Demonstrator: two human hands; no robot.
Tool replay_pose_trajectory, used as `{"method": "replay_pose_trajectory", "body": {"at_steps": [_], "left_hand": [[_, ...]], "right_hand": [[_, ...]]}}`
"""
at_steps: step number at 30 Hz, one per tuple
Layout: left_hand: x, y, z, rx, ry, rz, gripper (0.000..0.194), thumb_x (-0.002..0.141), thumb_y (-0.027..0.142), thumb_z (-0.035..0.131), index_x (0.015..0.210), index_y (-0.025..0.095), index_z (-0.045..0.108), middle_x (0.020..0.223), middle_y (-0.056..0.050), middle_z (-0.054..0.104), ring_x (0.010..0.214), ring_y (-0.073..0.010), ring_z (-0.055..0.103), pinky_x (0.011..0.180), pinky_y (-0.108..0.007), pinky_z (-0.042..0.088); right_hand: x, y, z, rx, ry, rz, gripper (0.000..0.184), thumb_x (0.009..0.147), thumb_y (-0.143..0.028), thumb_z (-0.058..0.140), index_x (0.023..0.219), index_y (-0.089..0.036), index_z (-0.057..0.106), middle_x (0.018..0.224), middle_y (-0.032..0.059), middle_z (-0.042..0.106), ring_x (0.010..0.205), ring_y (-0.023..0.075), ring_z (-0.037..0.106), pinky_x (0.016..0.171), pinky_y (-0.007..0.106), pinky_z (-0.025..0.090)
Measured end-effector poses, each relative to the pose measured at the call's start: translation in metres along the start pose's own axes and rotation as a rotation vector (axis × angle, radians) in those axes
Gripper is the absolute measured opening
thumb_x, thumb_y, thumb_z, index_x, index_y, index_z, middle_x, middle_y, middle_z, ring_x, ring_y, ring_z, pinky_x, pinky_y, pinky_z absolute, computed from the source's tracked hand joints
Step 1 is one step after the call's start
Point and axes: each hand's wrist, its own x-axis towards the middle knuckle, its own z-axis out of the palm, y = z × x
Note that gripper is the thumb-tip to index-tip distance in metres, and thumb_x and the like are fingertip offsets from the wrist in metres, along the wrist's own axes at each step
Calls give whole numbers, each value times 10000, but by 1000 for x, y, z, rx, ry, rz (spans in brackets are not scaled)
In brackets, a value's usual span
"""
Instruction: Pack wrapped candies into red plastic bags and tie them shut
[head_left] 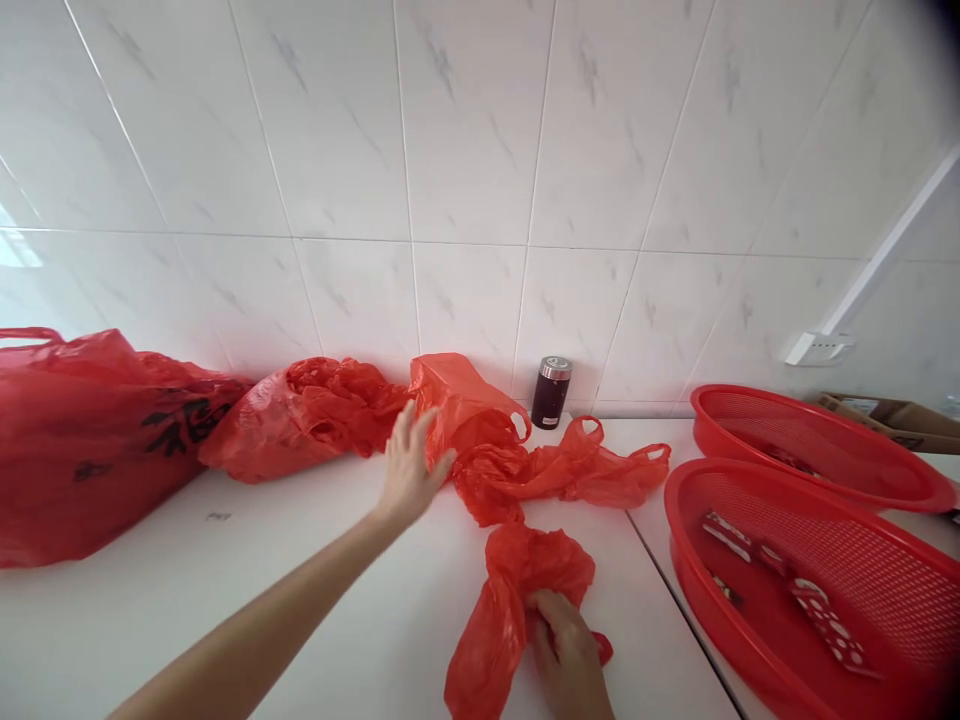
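Note:
My right hand (566,645) is closed on a crumpled red plastic bag (517,575) low over the white table (360,600). Fingers apart, my left hand (411,465) reaches forward beside a pile of red plastic bags (491,460). It holds nothing; whether its fingertips touch the pile I cannot tell. The pile's handle loops spread to the right, with one bag (615,475) lying flatter there. Left of the pile, against the wall, lies a bundled red bag (300,420).
A large filled red bag (97,450) with black characters stands at far left. Behind the pile is a dark tumbler (551,395). Two red baskets, a near one (750,620) holding small packets and a far one (795,420), sit right, before a cardboard box (900,425) and wall socket (819,349).

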Motion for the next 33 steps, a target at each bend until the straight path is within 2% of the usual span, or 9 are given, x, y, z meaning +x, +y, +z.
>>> {"method": "replay_pose_trajectory", "body": {"at_steps": [4,7,9,13,17,21,25,28,33], "left_hand": [[-50,14,34,363,-423,209,796,731,626,637,1439,396,357,1607,-108,25,1423,-465,-14,1015,-758,101],[-52,10,62,474,-662,349,617,764,624,601,1342,437,493,1598,-26,167,1434,-423,57,1063,-720,41],[-34,0,79,520,-730,315,475,830,579,539,1272,407,575,1542,-22,331,1416,-395,193,1084,-696,35],[15,-19,99,604,-632,116,439,922,408,429,1306,246,567,1492,-152,391,1371,-452,267,1027,-752,100],[28,-6,95,594,-592,93,391,898,287,446,1248,212,603,1520,-149,341,1395,-428,227,1049,-713,137],[-6,39,59,528,-608,132,382,893,381,453,1230,280,601,1489,-101,403,1369,-360,325,1063,-619,261],[-81,76,20,453,-593,111,474,812,496,549,1268,364,554,1491,-67,405,1360,-357,340,1074,-599,269],[-133,75,11,389,-681,33,701,620,416,731,1294,414,537,1515,-71,366,1375,-453,264,1039,-696,218],[-135,39,-6,204,-298,-231,427,702,143,514,1048,317,695,1293,-79,591,1227,-381,461,988,-558,347]], "right_hand": [[3,-4,-2,-2,-22,1,272,850,-162,351,801,-223,611,825,51,649,789,210,606,727,336,487],[4,-6,-3,-11,-13,-7,267,831,-147,360,808,-222,616,830,51,656,804,211,609,735,335,488],[4,-7,-4,-19,-11,-8,273,822,-136,362,821,-222,621,839,48,658,815,209,611,737,332,489],[2,-7,-4,-16,-21,14,284,842,-135,346,829,-221,617,840,46,655,799,202,608,714,326,486],[1,-8,-6,-18,-32,5,275,846,-137,354,839,-222,616,848,47,659,800,202,611,707,322,492],[2,-11,-5,-47,-33,-6,249,822,-135,396,837,-224,628,861,48,669,817,209,621,732,330,502],[2,-15,-3,-60,26,-14,205,844,-187,441,866,-221,642,868,51,680,807,214,634,733,338,513],[6,-22,-10,-53,64,-44,214,891,-233,436,930,-222,646,905,50,690,817,201,648,735,320,522],[26,-45,-43,-91,80,-250,285,873,-141,404,1026,-223,630,1019,62,670,977,192,624,865,322,492]]}}
